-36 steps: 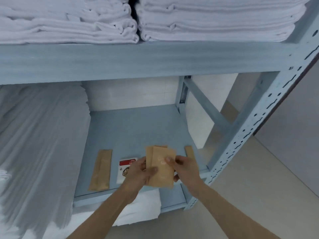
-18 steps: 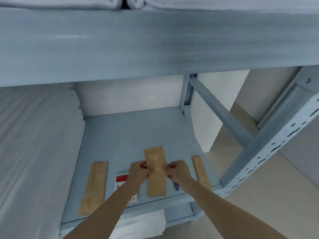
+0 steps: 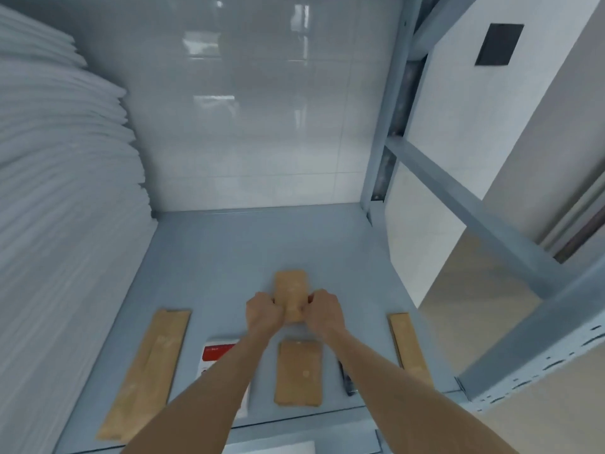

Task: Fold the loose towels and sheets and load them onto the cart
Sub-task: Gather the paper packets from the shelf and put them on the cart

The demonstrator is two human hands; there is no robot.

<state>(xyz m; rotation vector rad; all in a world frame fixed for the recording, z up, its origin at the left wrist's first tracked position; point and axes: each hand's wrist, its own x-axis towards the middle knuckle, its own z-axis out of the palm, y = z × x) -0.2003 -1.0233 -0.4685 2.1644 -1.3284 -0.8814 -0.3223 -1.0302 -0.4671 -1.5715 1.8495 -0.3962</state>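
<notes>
Both hands reach deep into the shelf [image 3: 229, 244]. The left hand [image 3: 263, 314] and right hand [image 3: 324, 311] meet on one brown paper packet [image 3: 290, 291], fingers of each curled and clamped on its near end from either side. The two-sided pinch likely serves to hold it square or to work it open; which, I cannot tell.

Landmark: the held packet. Just nearer than it, a second brown packet [image 3: 298, 373] lies flat on the shelf. Left of it, a red-and-white card [image 3: 218, 353], partly under the left forearm. Farther left, a long brown sleeve [image 3: 147, 371]; to the right, a narrower brown sleeve [image 3: 409, 348], with a small dark object [image 3: 346, 378] between it and the second packet. All are laid lengthwise and apart, probably sorted for easy picking.

Task goods: the stack of folded white linen [image 3: 62, 191] fills the shelf well left of the packet, untouched. No cart in view. Judgement: the hands are on sundries, not the folding or loading.
</notes>
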